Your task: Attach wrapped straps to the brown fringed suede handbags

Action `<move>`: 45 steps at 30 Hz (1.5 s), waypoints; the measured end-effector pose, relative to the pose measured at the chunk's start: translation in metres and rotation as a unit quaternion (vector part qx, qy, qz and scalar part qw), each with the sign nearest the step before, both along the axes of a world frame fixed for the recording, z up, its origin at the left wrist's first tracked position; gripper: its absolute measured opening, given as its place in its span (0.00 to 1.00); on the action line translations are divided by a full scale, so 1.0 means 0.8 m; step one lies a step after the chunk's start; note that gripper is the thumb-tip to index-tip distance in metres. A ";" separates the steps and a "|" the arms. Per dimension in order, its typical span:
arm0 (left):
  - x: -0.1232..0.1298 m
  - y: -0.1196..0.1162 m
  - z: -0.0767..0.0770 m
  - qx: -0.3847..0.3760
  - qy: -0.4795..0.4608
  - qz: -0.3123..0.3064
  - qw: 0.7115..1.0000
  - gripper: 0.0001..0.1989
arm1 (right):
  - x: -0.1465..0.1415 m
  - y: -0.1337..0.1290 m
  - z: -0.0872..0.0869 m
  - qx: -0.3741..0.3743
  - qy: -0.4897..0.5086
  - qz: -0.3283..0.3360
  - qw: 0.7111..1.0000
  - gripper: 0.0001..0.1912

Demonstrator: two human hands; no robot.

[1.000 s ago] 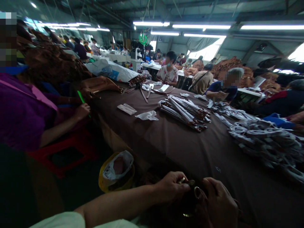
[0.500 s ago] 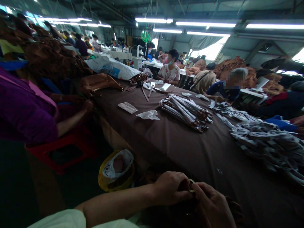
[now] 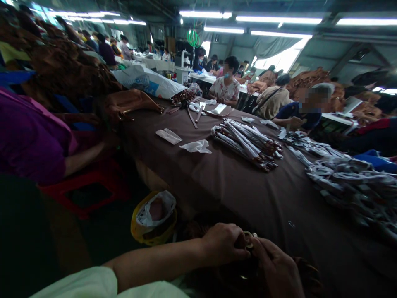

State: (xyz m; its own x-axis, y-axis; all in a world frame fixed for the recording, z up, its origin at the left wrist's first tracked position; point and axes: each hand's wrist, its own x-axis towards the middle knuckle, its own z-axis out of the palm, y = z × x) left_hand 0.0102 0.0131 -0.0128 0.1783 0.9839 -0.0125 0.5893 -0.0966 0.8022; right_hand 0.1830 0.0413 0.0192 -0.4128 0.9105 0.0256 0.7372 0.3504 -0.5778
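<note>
While both hands work at the near table edge, the workshop hall [image 3: 279, 49] stretches ahead, with rows of seated workers. Long table under brown cloth [image 3: 248, 207]: open cloth between the hands and the bundled leather straps [image 3: 246, 145], with white-wrapped bundles [image 3: 350, 186] off to the right. Left side is tight: co-worker in purple [image 3: 31, 140] beside a red stool [image 3: 83, 194], and a yellow bag [image 3: 153, 219] sits below the table edge, near the hands. White sack [image 3: 147, 80] up the table has blue print, too small to read. Left hand [image 3: 223, 244] closed around a dark brown leather piece [image 3: 242, 269], partly hidden and in shadow. Right hand [image 3: 276, 269] pinches narrow on a metal ring [image 3: 248, 238] at the top of that piece, between the hands.
</note>
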 end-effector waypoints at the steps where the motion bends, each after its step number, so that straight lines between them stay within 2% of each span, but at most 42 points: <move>1: 0.002 0.001 -0.002 -0.004 0.010 -0.001 1.000 0.17 | -0.005 -0.005 0.002 0.038 -0.035 0.027 0.998 0.18; 5: 0.005 0.005 -0.007 -0.029 0.017 -0.027 0.999 0.09 | -0.024 -0.024 -0.001 0.216 -0.154 0.115 0.957 0.15; 7: 0.004 0.005 -0.007 -0.055 0.006 -0.026 0.998 0.09 | -0.024 -0.022 -0.006 0.216 -0.130 0.120 0.960 0.14; 8: 0.004 0.004 -0.006 -0.064 -0.004 -0.014 0.998 0.10 | -0.022 -0.018 -0.009 0.171 -0.095 0.102 0.975 0.13; 9: 0.004 0.002 -0.005 -0.063 -0.017 0.003 0.998 0.12 | -0.019 -0.012 -0.011 0.095 -0.045 0.069 0.992 0.14; 10: 0.004 0.000 -0.004 -0.051 -0.036 0.023 0.998 0.15 | -0.016 -0.004 -0.012 -0.005 0.016 0.022 1.000 0.17; 11: 0.005 -0.002 -0.002 -0.032 -0.061 0.039 0.997 0.17 | -0.012 0.003 -0.013 -0.118 0.085 -0.030 0.989 0.20; 13: 0.006 -0.005 0.000 0.000 -0.114 0.052 0.992 0.17 | -0.007 0.015 -0.014 -0.313 0.209 -0.113 0.920 0.25; 15: 0.008 -0.006 0.002 0.005 -0.152 0.052 0.987 0.16 | -0.003 0.020 -0.014 -0.411 0.284 -0.157 0.852 0.25; 17: 0.008 -0.004 0.004 -0.007 -0.174 0.051 0.983 0.16 | 0.000 0.020 -0.015 -0.429 0.316 -0.167 0.830 0.24; 21: 0.006 0.000 0.010 -0.040 -0.203 0.031 0.978 0.17 | 0.006 0.012 -0.017 -0.427 0.356 -0.135 0.820 0.19; 25: 0.005 0.004 0.012 -0.051 -0.224 0.009 0.973 0.17 | 0.002 0.004 -0.019 -0.467 0.392 -0.170 0.774 0.19; 27: 0.004 0.006 0.009 -0.052 -0.204 -0.003 0.978 0.16 | 0.000 0.002 -0.017 -0.469 0.416 -0.188 0.756 0.20; 30: 0.004 0.009 0.003 -0.034 -0.109 -0.050 0.992 0.17 | -0.002 0.003 -0.009 -0.484 0.424 -0.198 0.740 0.20; 32: 0.004 0.009 0.000 0.003 -0.030 -0.083 0.996 0.20 | -0.002 0.006 -0.001 -0.500 0.413 -0.183 0.739 0.19; 35: 0.006 0.007 -0.001 0.048 0.040 -0.101 0.993 0.21 | -0.002 0.011 0.010 -0.507 0.375 -0.149 0.762 0.20; 39: 0.005 0.007 0.007 0.017 0.040 -0.073 0.996 0.18 | -0.001 0.011 0.009 -0.486 0.385 -0.131 0.774 0.19; 43: 0.001 0.009 0.012 0.007 0.016 -0.076 0.997 0.20 | 0.004 0.002 -0.005 -0.434 0.392 -0.117 0.803 0.17; 45: 0.001 0.009 0.012 0.007 0.025 -0.076 0.997 0.22 | 0.005 -0.002 -0.007 -0.434 0.392 -0.121 0.802 0.19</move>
State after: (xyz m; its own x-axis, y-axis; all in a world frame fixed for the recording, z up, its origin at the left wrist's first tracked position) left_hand 0.0110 0.0200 -0.0032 0.3253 0.9455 -0.0117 0.6064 -0.1991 0.7699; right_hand 0.1868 0.0395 0.0139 -0.3888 0.7765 -0.4958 0.0135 -0.5333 -0.8458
